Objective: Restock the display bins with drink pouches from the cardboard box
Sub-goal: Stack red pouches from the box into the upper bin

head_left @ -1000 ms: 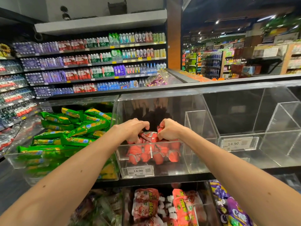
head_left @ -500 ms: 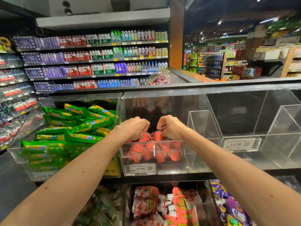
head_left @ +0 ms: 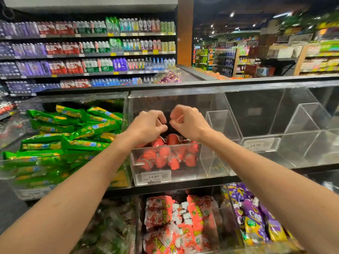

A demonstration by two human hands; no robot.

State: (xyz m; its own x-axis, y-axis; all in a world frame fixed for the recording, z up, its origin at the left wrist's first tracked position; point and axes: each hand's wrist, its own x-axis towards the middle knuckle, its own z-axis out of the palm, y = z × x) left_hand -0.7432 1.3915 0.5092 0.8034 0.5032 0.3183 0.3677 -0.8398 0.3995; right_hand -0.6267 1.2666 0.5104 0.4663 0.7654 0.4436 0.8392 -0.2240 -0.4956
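At nine o'clock, green packs (head_left: 77, 132) are heaped in a clear side bin (head_left: 11, 173). Near the centre the left hand (head_left: 146, 127) and, at its three o'clock, the right hand (head_left: 189, 121) hover over the middle bin (head_left: 189, 173). Both have their fingers curled narrow toward the thumb and hold no pouch. The red drink pouches (head_left: 165, 156) lie in this bin, at six o'clock just below the hands.

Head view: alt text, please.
A person's left hand and right hand, fingers curled, hover above red drink pouches in a clear acrylic display bin. Green foil packets fill the neighbouring bin on the left.
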